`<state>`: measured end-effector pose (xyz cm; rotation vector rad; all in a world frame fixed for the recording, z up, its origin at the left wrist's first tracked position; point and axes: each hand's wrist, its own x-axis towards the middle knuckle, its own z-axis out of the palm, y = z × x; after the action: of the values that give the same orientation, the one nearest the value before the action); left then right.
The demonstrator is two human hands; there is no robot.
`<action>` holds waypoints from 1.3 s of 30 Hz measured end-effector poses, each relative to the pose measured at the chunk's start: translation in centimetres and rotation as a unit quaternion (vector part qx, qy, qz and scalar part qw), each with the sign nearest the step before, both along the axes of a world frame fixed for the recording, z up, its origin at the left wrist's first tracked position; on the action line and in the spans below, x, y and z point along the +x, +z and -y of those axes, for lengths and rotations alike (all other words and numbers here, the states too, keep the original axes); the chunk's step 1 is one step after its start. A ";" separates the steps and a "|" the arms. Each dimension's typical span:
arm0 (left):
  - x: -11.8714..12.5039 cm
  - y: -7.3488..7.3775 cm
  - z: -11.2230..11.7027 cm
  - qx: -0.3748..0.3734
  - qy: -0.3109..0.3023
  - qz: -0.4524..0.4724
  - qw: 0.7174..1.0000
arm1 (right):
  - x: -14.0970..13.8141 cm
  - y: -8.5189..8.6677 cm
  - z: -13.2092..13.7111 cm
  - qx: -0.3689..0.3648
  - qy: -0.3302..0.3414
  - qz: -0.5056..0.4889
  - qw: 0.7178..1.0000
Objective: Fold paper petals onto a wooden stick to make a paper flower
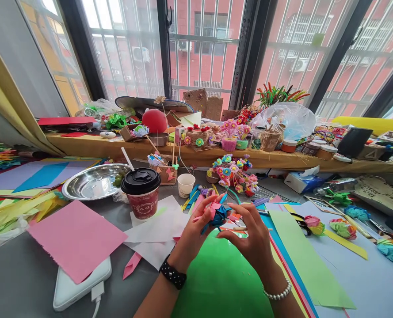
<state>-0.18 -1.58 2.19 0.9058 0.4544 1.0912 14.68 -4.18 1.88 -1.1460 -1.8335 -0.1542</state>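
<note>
My left hand (194,232) is closed around a folded paper flower (220,215) with dark blue and pink petals. It is held up above a green balloon (221,282) that sits between my forearms. My right hand (254,232) is just to the right of the flower, its thumb and fingers curved and apart. I see nothing between those fingers, and whether a fingertip touches a petal I cannot tell. Behind the hands lie folded paper strips (191,197). A small pink folded piece (131,266) rests on the table to the left.
A lidded drink cup (144,203) with a straw, a paper cup (185,185) and a metal plate (80,182) stand left of centre. Pink paper (78,238) covers part of a white power bank (59,293). Green paper (309,260) and paper flowers (346,229) lie right; crafts crowd the sill.
</note>
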 end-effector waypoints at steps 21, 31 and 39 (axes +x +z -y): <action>-1.0 0.7 0.1 0.112 -0.033 -0.114 0.987 | 0.0 -0.5 -0.2 0.045 0.013 -0.022 0.999; -0.7 0.8 -0.3 0.064 -0.041 -0.006 0.997 | 0.1 0.1 -0.3 0.070 0.048 0.022 0.996; -1.5 0.6 -1.1 0.014 0.027 -0.099 0.995 | 0.7 -0.2 -0.6 0.094 -0.031 0.003 0.995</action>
<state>-1.73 -0.44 2.77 1.0359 0.6322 1.0638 15.36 -3.55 1.64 -1.0707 -1.7492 -0.3576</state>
